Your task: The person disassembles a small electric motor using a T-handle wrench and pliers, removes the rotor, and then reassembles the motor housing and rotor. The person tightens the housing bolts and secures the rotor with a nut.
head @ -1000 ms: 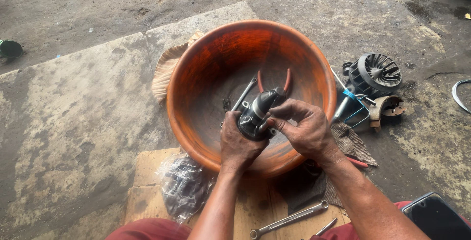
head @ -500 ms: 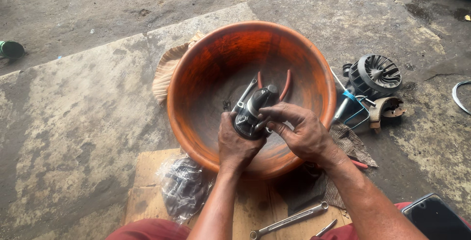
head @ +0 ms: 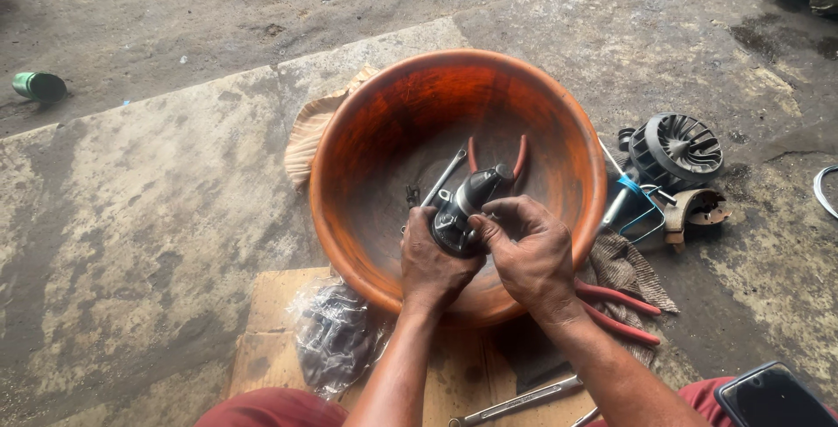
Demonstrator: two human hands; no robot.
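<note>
Over orange basin (head: 349,156), both hands (head: 484,257) gripping dark metal part (head: 463,209)

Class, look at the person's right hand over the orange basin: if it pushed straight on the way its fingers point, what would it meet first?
The right hand points up and left, its fingertips already on the dark metal part that the left hand grips. It would press into that part first; the basin lies beyond, though depth is unclear.

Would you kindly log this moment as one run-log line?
left hand: grips dark metal motor part | right hand: fingers on same part | held over orange round plastic basin
</note>
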